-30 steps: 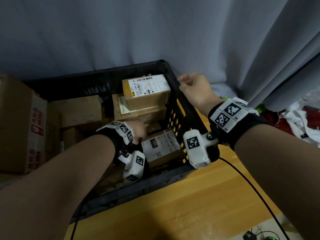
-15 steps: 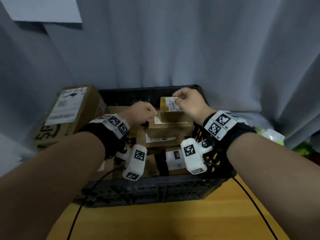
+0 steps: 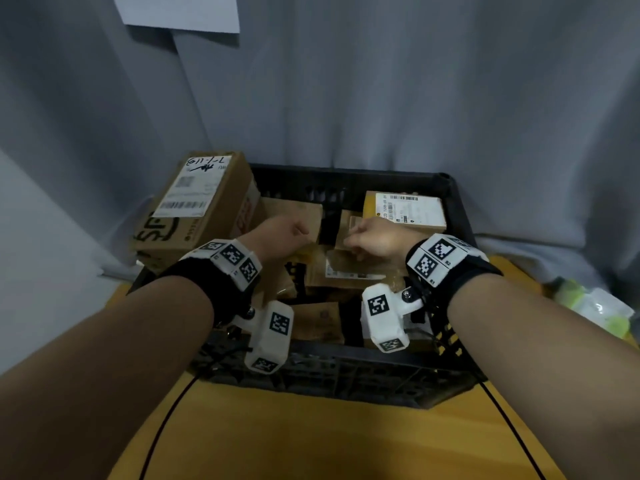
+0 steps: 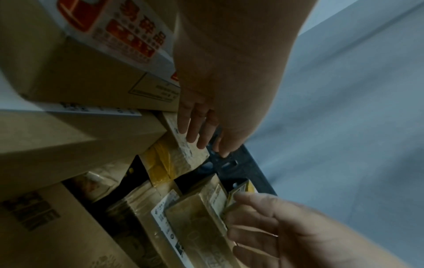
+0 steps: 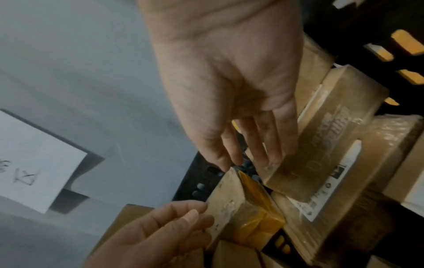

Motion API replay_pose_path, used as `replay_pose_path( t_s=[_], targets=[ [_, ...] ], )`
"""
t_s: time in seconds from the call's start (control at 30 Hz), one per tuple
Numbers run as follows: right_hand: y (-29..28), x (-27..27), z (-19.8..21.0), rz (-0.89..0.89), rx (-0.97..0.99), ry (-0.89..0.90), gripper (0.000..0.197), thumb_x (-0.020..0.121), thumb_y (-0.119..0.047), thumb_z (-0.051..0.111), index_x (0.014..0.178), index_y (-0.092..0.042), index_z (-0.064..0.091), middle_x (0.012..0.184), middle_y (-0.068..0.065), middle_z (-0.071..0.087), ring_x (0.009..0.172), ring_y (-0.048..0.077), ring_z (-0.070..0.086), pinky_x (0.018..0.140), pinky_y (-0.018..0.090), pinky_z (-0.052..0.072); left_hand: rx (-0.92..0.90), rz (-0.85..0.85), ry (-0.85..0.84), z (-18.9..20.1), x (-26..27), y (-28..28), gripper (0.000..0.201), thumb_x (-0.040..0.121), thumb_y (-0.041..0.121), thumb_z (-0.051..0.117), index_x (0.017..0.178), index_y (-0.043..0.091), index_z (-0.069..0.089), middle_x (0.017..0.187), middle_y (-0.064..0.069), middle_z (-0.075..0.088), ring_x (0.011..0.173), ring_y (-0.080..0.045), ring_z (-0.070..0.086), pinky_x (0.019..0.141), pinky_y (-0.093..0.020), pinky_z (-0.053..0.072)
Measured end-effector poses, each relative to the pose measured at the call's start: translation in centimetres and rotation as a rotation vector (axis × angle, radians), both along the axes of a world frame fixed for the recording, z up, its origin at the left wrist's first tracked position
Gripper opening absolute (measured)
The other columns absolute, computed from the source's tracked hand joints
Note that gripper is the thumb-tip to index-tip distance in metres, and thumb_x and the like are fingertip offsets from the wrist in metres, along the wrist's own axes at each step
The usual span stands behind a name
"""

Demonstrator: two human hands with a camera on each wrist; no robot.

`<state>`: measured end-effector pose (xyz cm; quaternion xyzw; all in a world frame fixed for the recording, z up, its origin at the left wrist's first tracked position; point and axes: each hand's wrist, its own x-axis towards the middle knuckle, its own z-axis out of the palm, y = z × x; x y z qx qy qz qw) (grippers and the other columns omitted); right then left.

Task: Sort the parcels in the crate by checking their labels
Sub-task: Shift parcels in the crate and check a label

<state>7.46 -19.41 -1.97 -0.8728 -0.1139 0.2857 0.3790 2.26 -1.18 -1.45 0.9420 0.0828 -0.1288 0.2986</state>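
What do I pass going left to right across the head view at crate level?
Large tilted box with the white label → left hand → right hand → yellow-edged parcel with the barcode label → right wall of the black crate → pale green bags off to the side.

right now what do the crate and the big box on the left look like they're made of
The crate looks like black moulded plastic, matte: its walls are pierced with regular slots. The big box looks like plain brown corrugated cardboard, dull, with a white paper label stuck on top and printed black marks; the corrugation itself cannot be seen.
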Motion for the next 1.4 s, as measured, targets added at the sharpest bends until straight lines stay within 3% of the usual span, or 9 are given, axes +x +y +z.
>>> replay_pose_path(
  t_s=[0.17,0.23,0.33,0.47,0.63,0.8,0.97,1.1,1.4],
  targets=[
    [1.1,1.0,-1.5,0.216,-0.147,-0.055,0.029,0.091,-0.025,0.060,0.117,-0.015,0.062,0.096,-0.001,0.063,0.085,0.012,0.058,0.072,0.023,0.046,-0.070,0.008,-0.032,-0.7,0.3,-0.1,0.034,0.093,0.027,0.056,0.122,0.009,0.059,0.118,-0.009,0.063,0.107,-0.020,0.059,0.088,-0.029,0.045],
    [1.9,1.8,-1.3,0.382,-0.204,-0.205,0.037,0.087,-0.027,0.065,0.122,-0.020,0.059,0.113,0.000,0.061,0.099,0.015,0.057,0.084,0.028,0.047,-0.082,0.008,-0.065,-0.5,0.4,0.1,0.031,0.094,0.025,0.055,0.119,0.009,0.060,0.116,-0.008,0.063,0.104,-0.016,0.057,0.085,-0.026,0.043],
    [3.5,2.0,-1.6,0.732,-0.419,-0.367,0.049,0.081,-0.035,0.069,0.127,-0.023,0.054,0.115,0.000,0.060,0.101,0.018,0.057,0.086,0.031,0.049,-0.095,-0.013,-0.083,-0.2,0.3,0.7,0.030,0.094,0.023,0.054,0.119,0.007,0.060,0.114,-0.009,0.063,0.107,-0.018,0.057,0.083,-0.022,0.039],
    [5.4,1.3,-4.3,1.140,-0.711,-0.368,0.077,0.069,-0.066,0.067,0.130,-0.022,0.051,0.124,0.003,0.060,0.110,0.025,0.058,0.091,0.040,0.051,-0.086,-0.002,-0.079,0.0,-0.3,1.4,0.033,0.095,0.025,0.053,0.121,0.006,0.059,0.116,-0.009,0.062,0.101,-0.012,0.053,0.079,-0.019,0.037],
    [6.2,-0.9,-8.6,1.319,-0.737,-0.322,0.111,0.058,-0.077,0.068,0.144,-0.019,0.028,0.137,0.007,0.048,0.114,0.024,0.055,0.090,0.036,0.051,-0.083,0.053,-0.030,-0.2,-1.3,1.1,0.032,0.097,0.026,0.051,0.124,0.012,0.058,0.114,0.000,0.059,0.100,-0.008,0.052,0.063,-0.005,0.035],
    [5.9,-1.4,-9.4,1.246,-0.635,-0.287,0.117,0.058,-0.071,0.074,0.149,-0.021,0.017,0.141,0.009,0.044,0.116,0.024,0.054,0.093,0.039,0.051,-0.086,0.095,-0.008,-0.5,-2.2,0.9,0.031,0.096,0.025,0.052,0.123,0.012,0.059,0.121,-0.006,0.062,0.112,-0.017,0.056,0.085,-0.022,0.040],
    [3.7,-0.6,-7.9,1.038,-0.440,-0.229,0.090,0.072,-0.040,0.078,0.143,-0.013,0.030,0.127,0.005,0.057,0.101,0.016,0.057,0.078,0.025,0.047,-0.071,0.126,0.010,-0.7,-2.4,0.5,0.031,0.096,0.025,0.052,0.122,0.010,0.060,0.122,-0.008,0.062,0.112,-0.018,0.056,0.084,-0.024,0.039],
    [2.1,-0.1,-6.1,0.890,-0.292,-0.229,0.093,0.069,-0.035,0.079,0.144,-0.016,0.026,0.125,0.004,0.056,0.107,0.020,0.058,0.088,0.033,0.053,-0.050,0.139,0.014,-0.5,-2.5,0.3,0.031,0.096,0.024,0.051,0.122,0.010,0.060,0.121,-0.008,0.061,0.111,-0.019,0.055,0.084,-0.025,0.038],
    [0.8,0.2,-2.4,0.635,-0.123,-0.204,0.076,0.068,-0.034,0.081,0.130,-0.022,0.038,0.101,-0.011,0.054,0.094,0.011,0.058,0.079,0.027,0.051,0.000,0.158,0.023,0.4,-3.1,0.0,0.030,0.095,0.026,0.052,0.120,0.012,0.061,0.118,-0.006,0.061,0.100,-0.014,0.052,0.083,-0.027,0.038]
  ],
)
